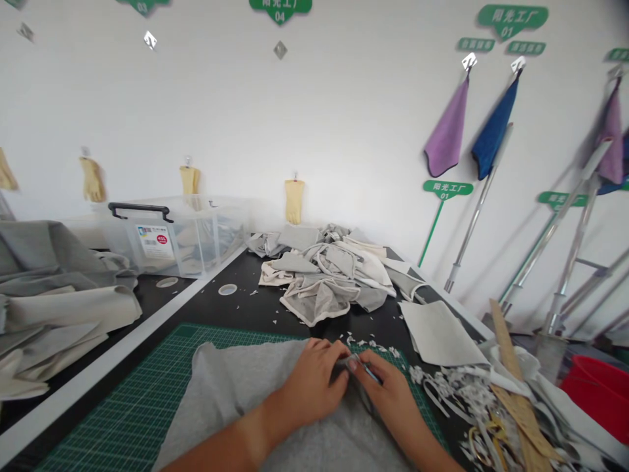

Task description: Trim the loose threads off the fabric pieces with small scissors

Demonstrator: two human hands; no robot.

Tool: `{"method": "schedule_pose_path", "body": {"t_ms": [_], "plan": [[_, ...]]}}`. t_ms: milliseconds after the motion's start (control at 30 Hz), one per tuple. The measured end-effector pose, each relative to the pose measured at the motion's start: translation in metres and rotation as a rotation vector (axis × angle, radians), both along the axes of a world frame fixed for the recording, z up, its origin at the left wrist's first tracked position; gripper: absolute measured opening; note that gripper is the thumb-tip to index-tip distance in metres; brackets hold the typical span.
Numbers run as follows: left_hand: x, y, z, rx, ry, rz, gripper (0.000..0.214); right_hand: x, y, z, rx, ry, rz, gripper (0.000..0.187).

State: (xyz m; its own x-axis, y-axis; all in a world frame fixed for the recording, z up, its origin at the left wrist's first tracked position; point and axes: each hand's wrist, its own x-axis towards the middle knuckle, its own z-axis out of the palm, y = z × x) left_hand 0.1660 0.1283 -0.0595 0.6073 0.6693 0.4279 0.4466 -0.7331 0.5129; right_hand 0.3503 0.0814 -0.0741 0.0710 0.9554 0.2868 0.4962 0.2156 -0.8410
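Note:
A grey fabric sheet (230, 387) lies spread on a green cutting mat (147, 406) in front of me. My left hand (312, 383) rests on the fabric with its fingers curled, pinching a fold near the far edge. My right hand (390, 393) is right beside it, fingers closed on a thin bluish tool (371, 373) that touches the same fold. The fingertips of both hands meet. What the tool is cannot be made out.
A pile of grey and cream fabric pieces (329, 275) lies at the back of the black table. Fabric scraps and a wooden ruler (511, 367) crowd the right. A clear plastic box (181, 236) and folded cloth (59, 308) are on the left. A red bucket (599, 393) stands far right.

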Motion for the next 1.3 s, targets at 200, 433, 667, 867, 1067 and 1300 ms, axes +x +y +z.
{"method": "schedule_pose_path", "body": {"t_ms": [200,433,667,867,1067,1300], "plan": [[-0.006,0.01,-0.012,0.066,-0.001,-0.04,0.037,-0.005,-0.006,0.01,0.026,-0.009,0.064,0.033],[-0.001,0.016,-0.009,-0.062,0.017,0.09,0.02,-0.006,-0.008,0.011,-0.002,-0.054,0.082,0.033],[-0.001,0.007,0.006,-0.054,-0.125,0.06,0.01,0.002,0.002,0.003,-0.031,0.039,0.008,0.041],[-0.001,0.002,0.008,-0.012,-0.089,0.009,0.02,0.001,0.003,0.009,-0.056,0.054,0.038,0.038],[0.0,0.003,0.004,-0.028,-0.094,0.032,0.026,0.0,-0.001,0.009,-0.029,-0.015,0.016,0.033],[0.002,0.012,-0.004,-0.048,-0.115,0.035,0.009,0.003,0.0,0.008,0.0,-0.003,-0.013,0.028]]}}
